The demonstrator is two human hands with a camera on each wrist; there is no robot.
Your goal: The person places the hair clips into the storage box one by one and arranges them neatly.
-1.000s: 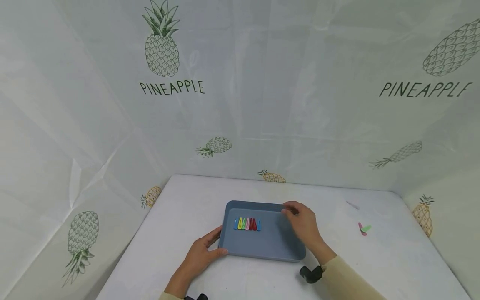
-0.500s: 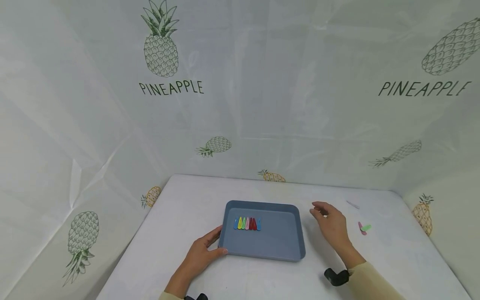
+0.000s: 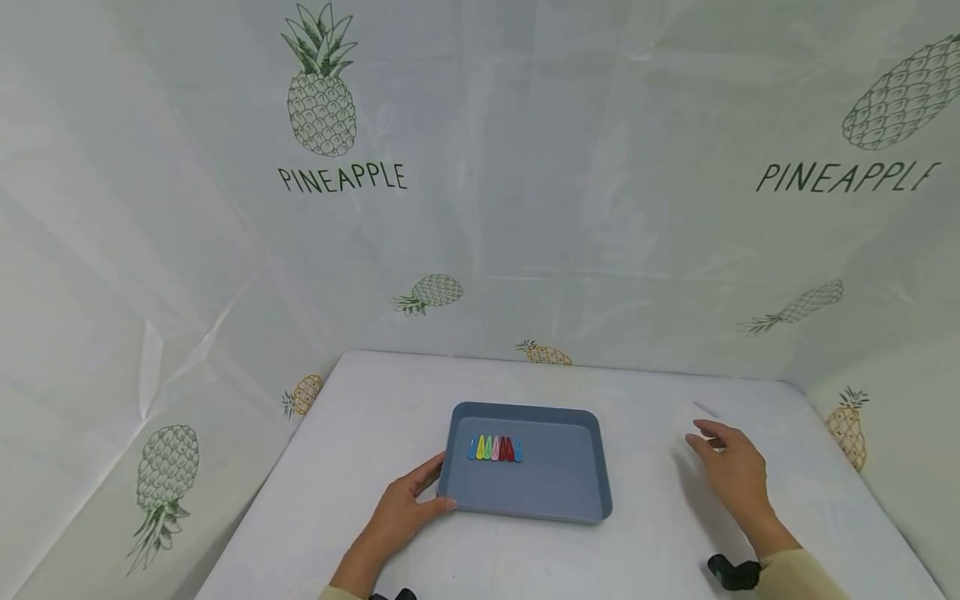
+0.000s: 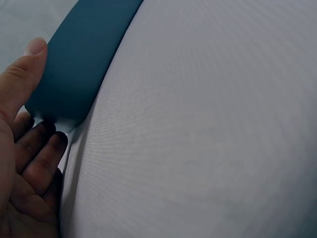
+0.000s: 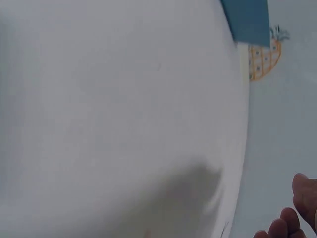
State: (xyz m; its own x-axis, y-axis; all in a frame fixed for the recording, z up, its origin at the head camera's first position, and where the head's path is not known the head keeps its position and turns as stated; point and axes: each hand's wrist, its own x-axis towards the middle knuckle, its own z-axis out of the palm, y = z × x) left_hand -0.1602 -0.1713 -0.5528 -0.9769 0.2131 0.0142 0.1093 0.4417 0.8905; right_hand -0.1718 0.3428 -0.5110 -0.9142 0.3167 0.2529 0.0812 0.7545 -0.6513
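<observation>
A grey-blue tray (image 3: 555, 475) lies on the table in the head view. Inside it, a row of several snap hair clips (image 3: 495, 448) in blue, yellow, green, pink and red stands side by side. My left hand (image 3: 401, 512) holds the tray's near left corner, thumb at the front and fingers along the side; the left wrist view shows the thumb (image 4: 22, 74) against the tray wall (image 4: 79, 59). To the right of the tray, my right hand (image 3: 735, 475) hovers over the table, fingers loosely bent and holding nothing visible.
A thin pale strip (image 3: 706, 409) lies beyond my right hand, its kind too small to tell. The white table (image 3: 525, 567) reaches back to a pineapple-printed sheet (image 3: 555, 208) hanging behind and at the sides.
My right hand has moved right, from above the tray to the table's right side, where it now covers the pink and green clips. The left hand and tray stay put.
</observation>
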